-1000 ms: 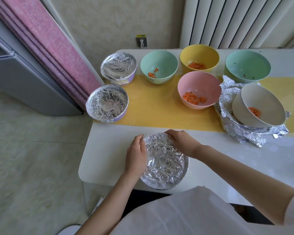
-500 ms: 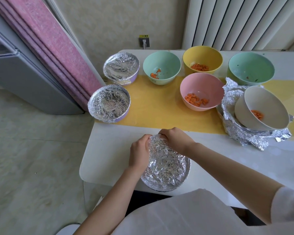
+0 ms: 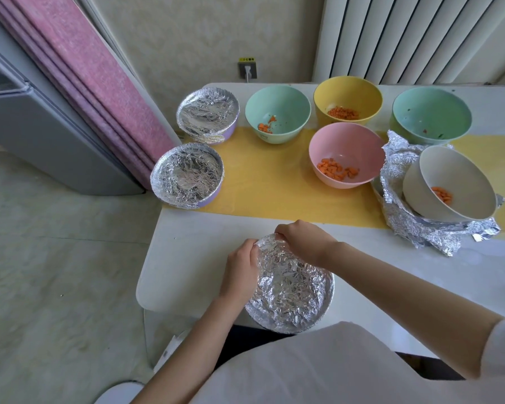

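A crinkled sheet of aluminium foil (image 3: 289, 290) covers a round bowl at the near edge of the white table (image 3: 187, 258). The far edge of the foil is lifted and peeled toward me. My left hand (image 3: 239, 269) pinches the foil at its far left edge. My right hand (image 3: 303, 240) pinches the same lifted edge just to the right, fingers curled over it. The bowl under the foil is hidden.
Two foil-covered bowls (image 3: 187, 174) (image 3: 207, 115) stand at the far left. Mint (image 3: 277, 112), yellow (image 3: 347, 97), pink (image 3: 347, 153) and a second mint bowl (image 3: 432, 112) sit on a yellow mat (image 3: 263, 176). A white bowl (image 3: 455, 185) with carrot lies tilted on loose foil (image 3: 426, 231).
Both hands moved from the sides of the foil cover to its far edge and lifted it; the foil's far edge has peeled up and folded toward me.
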Tool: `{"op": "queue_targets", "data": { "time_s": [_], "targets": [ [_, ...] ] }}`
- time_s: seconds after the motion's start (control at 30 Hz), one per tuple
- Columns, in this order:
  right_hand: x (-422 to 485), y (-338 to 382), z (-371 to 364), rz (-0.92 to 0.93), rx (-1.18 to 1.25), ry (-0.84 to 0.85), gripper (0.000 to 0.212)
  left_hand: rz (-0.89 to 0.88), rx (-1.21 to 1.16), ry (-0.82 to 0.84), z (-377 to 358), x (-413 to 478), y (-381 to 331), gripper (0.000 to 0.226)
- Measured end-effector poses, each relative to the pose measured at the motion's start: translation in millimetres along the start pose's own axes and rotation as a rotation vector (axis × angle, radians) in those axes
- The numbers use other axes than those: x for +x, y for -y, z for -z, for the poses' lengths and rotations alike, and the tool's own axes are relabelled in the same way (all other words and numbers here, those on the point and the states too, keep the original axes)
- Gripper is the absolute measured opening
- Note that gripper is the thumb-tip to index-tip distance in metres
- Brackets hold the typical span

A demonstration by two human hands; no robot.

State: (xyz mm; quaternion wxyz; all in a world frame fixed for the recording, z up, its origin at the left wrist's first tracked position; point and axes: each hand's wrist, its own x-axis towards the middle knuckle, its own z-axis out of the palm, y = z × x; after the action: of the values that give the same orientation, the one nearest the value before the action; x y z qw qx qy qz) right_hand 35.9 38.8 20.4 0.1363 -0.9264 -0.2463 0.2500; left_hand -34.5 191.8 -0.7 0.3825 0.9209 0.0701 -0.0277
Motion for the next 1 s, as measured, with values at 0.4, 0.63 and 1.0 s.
{"op": "queue_targets", "data": {
  "time_s": [0.4,0.63,1.0],
  "targets": [
    [0.1,8.0,-1.4,0.082,0.071,-0.009,0.042,-0.028,0.037,-0.038,-2.2,-7.3,-4.6,0.020],
    [-13.6,-8.2,-10.5,0.016,0.281,-0.132,0.029,0.084,-0.018,-0.041,-7.2,-13.5,-4.1,0.040],
    [-9.1,-4.1,-15.5,0.138,0.204,-0.126,0.026,-0.033,0.025,0.070,-2.1,2.7,-12.7,0.027]
  ]
}}
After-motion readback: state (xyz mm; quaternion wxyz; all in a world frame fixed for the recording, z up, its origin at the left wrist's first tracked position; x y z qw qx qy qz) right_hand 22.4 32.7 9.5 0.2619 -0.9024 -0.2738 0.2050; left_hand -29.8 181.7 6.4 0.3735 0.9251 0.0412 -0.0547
